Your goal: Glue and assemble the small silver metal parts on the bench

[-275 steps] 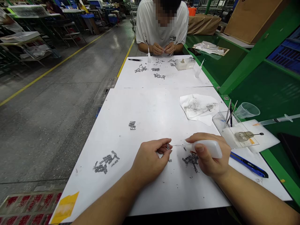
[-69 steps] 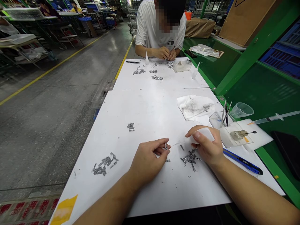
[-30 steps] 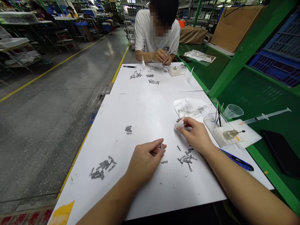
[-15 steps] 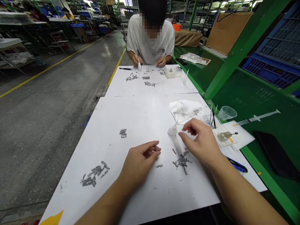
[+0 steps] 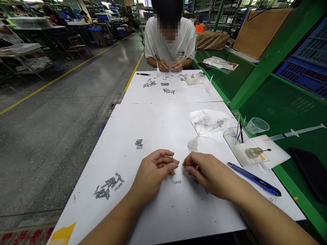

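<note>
My left hand [image 5: 154,172] pinches a small grey metal part [image 5: 172,159] upright between thumb and fingers, above the white table [image 5: 153,122]. Close to its fingertips is my right hand [image 5: 208,172], thumb and forefinger pinched together; what they hold, if anything, is too small to make out. Below the hands lies a single metal piece [image 5: 177,182]. My right hand mostly hides a pile of such pieces under it. Behind that hand stands a white squeeze bottle [image 5: 193,143] with a thin tip. To the left are a small stack of parts [image 5: 139,144] and a looser heap [image 5: 108,186].
On the right lie a blue utility knife [image 5: 255,178], a small glass jar [image 5: 252,152] on a clear block, tweezers [image 5: 240,129], a plastic cup [image 5: 257,126] and a syringe [image 5: 293,133]. A smudged paper [image 5: 209,120] lies beyond the bottle. A co-worker [image 5: 170,41] sits opposite.
My right hand has come left and down from beside the bottle to my left fingertips, now covering the pile. The view has shifted slightly. The co-worker's hands have come together.
</note>
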Demonstrator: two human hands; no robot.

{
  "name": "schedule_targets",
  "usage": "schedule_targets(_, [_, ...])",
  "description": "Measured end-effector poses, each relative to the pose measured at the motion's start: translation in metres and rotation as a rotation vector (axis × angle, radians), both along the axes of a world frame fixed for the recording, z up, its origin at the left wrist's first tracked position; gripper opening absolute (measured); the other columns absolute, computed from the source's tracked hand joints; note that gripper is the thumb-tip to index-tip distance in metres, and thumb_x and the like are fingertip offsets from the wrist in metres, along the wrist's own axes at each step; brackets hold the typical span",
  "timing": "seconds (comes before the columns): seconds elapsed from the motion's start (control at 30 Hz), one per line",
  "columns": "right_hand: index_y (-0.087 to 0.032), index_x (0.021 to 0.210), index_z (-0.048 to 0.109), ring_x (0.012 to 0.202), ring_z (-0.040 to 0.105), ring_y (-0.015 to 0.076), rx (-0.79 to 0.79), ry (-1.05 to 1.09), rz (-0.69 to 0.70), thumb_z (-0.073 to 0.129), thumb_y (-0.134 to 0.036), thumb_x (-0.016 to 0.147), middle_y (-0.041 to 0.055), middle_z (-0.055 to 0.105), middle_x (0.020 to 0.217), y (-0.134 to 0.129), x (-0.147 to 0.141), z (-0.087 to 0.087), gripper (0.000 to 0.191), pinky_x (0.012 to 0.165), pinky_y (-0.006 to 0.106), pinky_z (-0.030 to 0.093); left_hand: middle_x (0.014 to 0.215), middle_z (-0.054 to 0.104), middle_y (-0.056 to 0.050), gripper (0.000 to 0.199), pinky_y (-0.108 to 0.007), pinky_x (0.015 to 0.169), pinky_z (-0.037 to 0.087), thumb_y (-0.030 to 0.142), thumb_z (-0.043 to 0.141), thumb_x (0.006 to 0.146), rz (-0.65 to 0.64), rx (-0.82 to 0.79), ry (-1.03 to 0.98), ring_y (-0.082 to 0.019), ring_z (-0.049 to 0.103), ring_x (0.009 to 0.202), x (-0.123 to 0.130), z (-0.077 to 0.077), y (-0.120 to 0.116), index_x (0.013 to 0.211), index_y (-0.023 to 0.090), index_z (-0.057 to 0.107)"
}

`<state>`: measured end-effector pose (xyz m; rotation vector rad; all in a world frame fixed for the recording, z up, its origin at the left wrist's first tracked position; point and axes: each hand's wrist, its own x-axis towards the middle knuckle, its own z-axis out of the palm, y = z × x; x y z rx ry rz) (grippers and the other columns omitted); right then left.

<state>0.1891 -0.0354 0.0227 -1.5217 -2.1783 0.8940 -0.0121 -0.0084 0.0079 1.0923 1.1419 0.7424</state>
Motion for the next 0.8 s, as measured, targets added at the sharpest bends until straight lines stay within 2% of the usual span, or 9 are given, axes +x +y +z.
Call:
schedule_targets(0.1, [-0.023,0.085,0.058,0.059,0.056,0.0110,0.010,0.231,-0.033,0.054,-0.020,0.089,-0.0037,0.065,0.069,-0.0035,-0.0036,0.0020,0.007,0.055,0.023,0.041,0.084,0.073,-0.003,0.028,-0.027,0.065,0.055,0.025,0.076,0.074,-0.041,-0.024,-0.069,-0.013,0.064,0.067,-0.0018,0.0005,0.0021,0.099,0.016,0.065])
schedule_targets(0.23, [-0.023,0.088,0.064,0.062,0.058,0.0108,0.093,0.364,-0.056,0.058,-0.014,0.085,-0.0025,0.066,0.072,-0.0037,-0.0072,-0.0024,0.011,0.055,0.022,0.043,0.086,0.074,-0.004,0.028,-0.026,0.065,0.056,0.024,0.077,0.074,-0.052,-0.028,-0.103,-0.014,0.066,0.071,-0.0024,0.0003,0.0025,0.099,0.017,0.066])
schedule_targets(0.37, [-0.025,0.097,0.069,0.075,0.064,0.0119,0.157,0.421,0.014,0.054,-0.010,0.089,-0.0003,0.071,0.085,0.0002,-0.0048,-0.0053,0.022,0.068,0.025,0.049,0.086,0.074,-0.003,0.029,-0.027,0.066,0.056,0.024,0.077,0.074,-0.064,-0.027,-0.109,-0.015,0.067,0.074,-0.0032,-0.0002,0.0014,0.100,0.018,0.065])
schedule_targets(0.47, [-0.026,0.096,0.072,0.080,0.065,0.0126,0.210,0.464,0.034,0.056,-0.011,0.089,0.0012,0.070,0.089,0.0023,-0.0026,-0.0059,0.023,0.072,0.026,0.050,0.083,0.074,-0.002,0.025,-0.027,0.066,0.056,0.024,0.078,0.073,-0.074,-0.035,-0.126,-0.014,0.067,0.072,-0.0039,-0.0008,0.0013,0.093,0.018,0.064])
schedule_targets(0.57, [-0.028,0.093,0.074,0.075,0.066,0.0127,0.135,0.458,-0.022,0.059,-0.013,0.088,-0.0003,0.073,0.086,0.0021,-0.0029,-0.0059,0.021,0.067,0.025,0.051,0.082,0.074,-0.002,0.022,-0.026,0.066,0.056,0.023,0.078,0.073,-0.090,-0.059,-0.143,-0.014,0.067,0.071,-0.0035,-0.0008,0.0017,0.086,0.017,0.062])
schedule_targets(0.7, [-0.026,0.088,0.073,0.061,0.063,0.0119,0.029,0.437,-0.128,0.063,-0.019,0.085,-0.0018,0.072,0.073,0.0005,-0.0052,-0.0054,0.012,0.051,0.023,0.045,0.084,0.075,-0.004,0.021,-0.026,0.066,0.056,0.021,0.078,0.073,-0.110,-0.072,-0.147,-0.015,0.069,0.074,-0.0016,0.0004,0.0013,0.085,0.017,0.061])
schedule_targets(0.8, [-0.024,0.086,0.072,0.062,0.062,0.0125,0.060,0.415,-0.106,0.063,-0.021,0.086,-0.0011,0.071,0.073,0.0006,-0.0051,-0.0042,0.010,0.053,0.024,0.045,0.083,0.075,-0.003,0.020,-0.025,0.065,0.056,0.021,0.077,0.073,-0.107,-0.066,-0.131,-0.015,0.069,0.074,-0.0009,0.0011,0.0008,0.085,0.017,0.063])
